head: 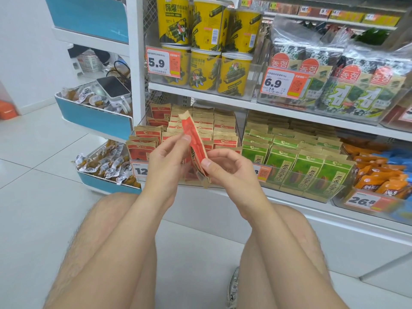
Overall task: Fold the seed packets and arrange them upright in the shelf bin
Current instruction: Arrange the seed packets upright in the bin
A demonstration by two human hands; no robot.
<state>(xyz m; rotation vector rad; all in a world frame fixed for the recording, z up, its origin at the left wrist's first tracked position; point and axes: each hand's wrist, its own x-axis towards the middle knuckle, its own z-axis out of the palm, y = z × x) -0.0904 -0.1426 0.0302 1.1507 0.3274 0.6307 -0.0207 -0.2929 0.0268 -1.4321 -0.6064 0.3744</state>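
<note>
The left hand [165, 157] pinches the upper half of a red packet [195, 141]. The packet is held edge-on and tilted, in front of the bin [239, 130] of upright packets [224, 130]. The right hand [225, 168] pinches its lower half. Green packets [301, 166] fill the next bin [334, 187].

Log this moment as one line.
stage: folding | left hand: pinches upper part of red-and-tan paper seed packet | right hand: pinches its lower part | packet: held tilted before clear plastic shelf bin, not yet placed
</note>
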